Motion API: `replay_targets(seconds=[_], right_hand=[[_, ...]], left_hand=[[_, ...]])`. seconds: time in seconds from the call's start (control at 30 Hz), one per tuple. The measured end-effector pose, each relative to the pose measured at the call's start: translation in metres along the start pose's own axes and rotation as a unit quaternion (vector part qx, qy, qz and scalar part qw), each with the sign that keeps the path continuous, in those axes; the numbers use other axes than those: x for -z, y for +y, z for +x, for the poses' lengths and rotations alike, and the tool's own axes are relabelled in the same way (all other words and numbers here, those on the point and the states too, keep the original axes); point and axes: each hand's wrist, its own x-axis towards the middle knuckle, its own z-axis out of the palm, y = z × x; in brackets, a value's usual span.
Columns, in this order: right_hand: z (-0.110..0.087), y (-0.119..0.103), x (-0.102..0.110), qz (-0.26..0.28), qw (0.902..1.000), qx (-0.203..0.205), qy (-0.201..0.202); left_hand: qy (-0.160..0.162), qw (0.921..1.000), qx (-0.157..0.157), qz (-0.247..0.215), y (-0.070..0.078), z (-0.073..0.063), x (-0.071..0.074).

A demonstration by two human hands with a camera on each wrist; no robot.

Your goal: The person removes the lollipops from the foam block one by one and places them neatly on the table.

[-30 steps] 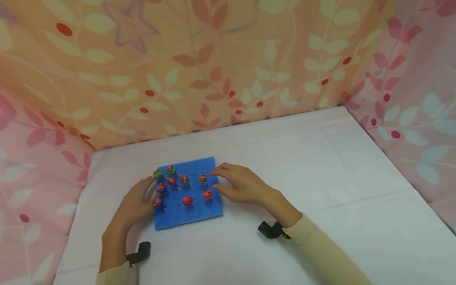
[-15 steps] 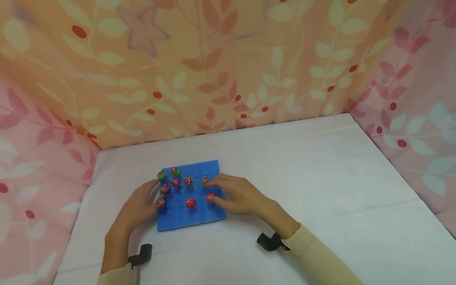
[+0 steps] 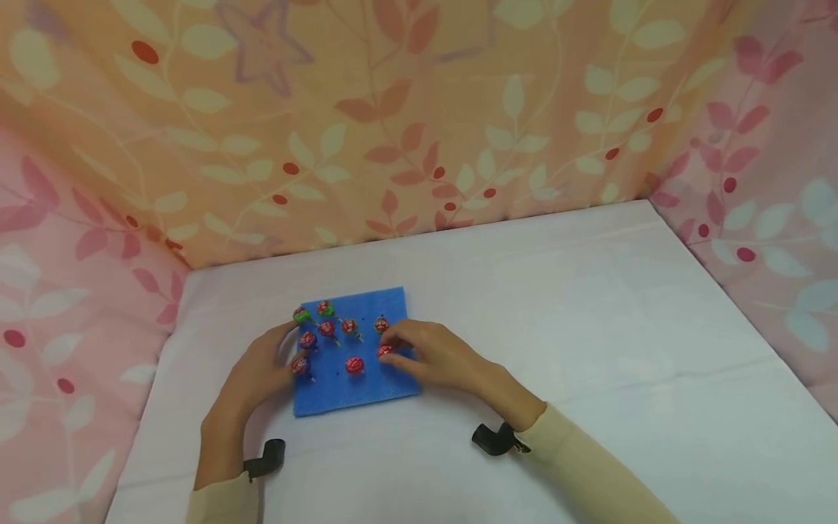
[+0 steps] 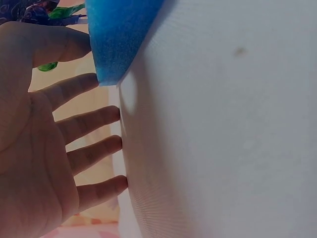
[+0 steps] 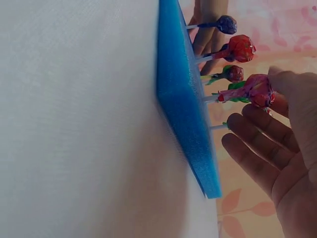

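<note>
A blue foam board (image 3: 373, 389) lies on the table with several wrapped lollipops standing in it by their sticks. My right hand (image 3: 441, 353) is at the board's right side, thumb and forefinger around the head of a pink-red lollipop (image 5: 260, 91). That lollipop's white stick still goes into the foam in the right wrist view. My left hand (image 3: 262, 367) steadies the left edge, fingers spread and fairly straight, the thumb against the foam near a purple lollipop (image 3: 300, 365). The left fingertips reach down to the tablecloth in the left wrist view.
A white cloth (image 3: 556, 306) covers the table. Another red lollipop (image 3: 354, 365) stands near the board's front middle, and a green-and-red one (image 3: 382, 325) just behind the right fingers. Small dark holes show in the foam. Patterned curtains (image 3: 419, 109) enclose the back and sides.
My right hand has moved left from beside the board, and its thumb and forefinger have come together around the pink-red lollipop. The left hand has stayed at the board's left edge.
</note>
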Motion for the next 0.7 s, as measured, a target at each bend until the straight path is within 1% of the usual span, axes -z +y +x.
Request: replay_targets(seconds=[0.13, 0.27, 0.4, 0.5, 0.57, 0.6, 0.7], right_hand=[[-0.001, 0.001, -0.001, -0.003, 0.9999, 0.012, -0.007], [-0.004, 0.001, -0.003, -0.012, 0.9995, 0.006, -0.027], [-0.005, 0.002, -0.007, -0.011, 0.9990, 0.000, -0.042], [-0.005, 0.002, -0.009, 0.003, 0.9990, -0.013, -0.042], [-0.004, 0.003, -0.010, 0.015, 0.9990, -0.022, -0.035], [-0.003, 0.003, -0.011, 0.022, 0.9990, -0.025, -0.030], [-0.004, 0.005, -0.013, 0.043, 0.9982, -0.036, -0.022]], left_hand=[[-0.001, 1.0000, 0.003, 0.005, -0.001, 0.000, 0.001], [0.003, 1.0000, -0.002, 0.003, -0.004, -0.001, -0.002], [0.008, 1.0000, -0.005, 0.001, -0.005, -0.002, -0.005], [0.012, 0.9999, -0.009, 0.002, -0.004, -0.002, -0.004], [0.015, 0.9998, -0.013, 0.004, -0.003, -0.001, -0.001], [0.015, 0.9998, -0.014, 0.005, -0.001, -0.001, 0.001], [0.010, 0.9999, -0.011, 0.006, 0.001, -0.001, 0.000]])
